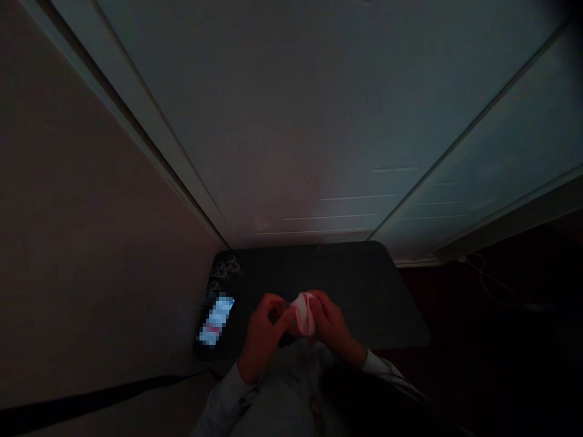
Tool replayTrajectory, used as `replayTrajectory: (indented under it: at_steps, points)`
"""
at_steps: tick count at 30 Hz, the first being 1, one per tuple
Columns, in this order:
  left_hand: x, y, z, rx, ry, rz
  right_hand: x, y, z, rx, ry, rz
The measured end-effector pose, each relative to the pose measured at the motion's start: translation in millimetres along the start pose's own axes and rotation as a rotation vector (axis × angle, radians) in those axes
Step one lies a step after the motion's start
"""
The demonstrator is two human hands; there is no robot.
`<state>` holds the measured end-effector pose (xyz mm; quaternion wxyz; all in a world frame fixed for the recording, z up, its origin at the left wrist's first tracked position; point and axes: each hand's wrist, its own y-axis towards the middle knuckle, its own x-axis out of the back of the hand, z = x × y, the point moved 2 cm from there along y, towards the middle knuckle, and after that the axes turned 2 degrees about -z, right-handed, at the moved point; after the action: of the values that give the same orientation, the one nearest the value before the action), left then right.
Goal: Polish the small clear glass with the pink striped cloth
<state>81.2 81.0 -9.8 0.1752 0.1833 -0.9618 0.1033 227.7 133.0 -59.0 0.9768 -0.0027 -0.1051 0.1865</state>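
Note:
Both my hands meet over the near edge of a dark, round-cornered tabletop [355,285]. A small, soft-looking pink and white folded piece [303,312] is between them; the dim light hides its exact kind. My right hand [331,321] is closed around the right side of this piece. On its left side, my left hand [266,328] has thumb and fingers closed in a pinch. Something thin and pale shows at those left fingertips, too small and dark to name.
A phone [216,320] with a lit, blurred screen lies at the table's left end. Behind it are several small clear things [226,267]. A pale panel [314,121] with heart patterns rises behind the table. A white cable [496,280] lies at right; a dark strap [104,391] crosses the lower left.

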Motion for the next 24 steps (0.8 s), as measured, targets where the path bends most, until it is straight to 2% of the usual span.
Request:
replayTrajectory:
  at_steps: [3,7,11,16,24]
  points:
    - [1.3,1,5,0.084,-0.159,0.021,-2,1,1,0.019,0.117,0.027]
    - [-0.5,0,8,0.152,-0.297,0.092,-6,0,2,-0.070,0.329,0.087]
    - [-3.6,1,10,0.152,-0.318,0.076,-7,-1,2,-0.169,0.461,0.088]
    - [-8.3,4,12,0.169,-0.306,0.110,-6,0,1,-0.341,0.790,0.154]
    - [-10.5,5,7,0.192,-0.286,0.179,1,-2,2,-0.377,0.914,0.261]
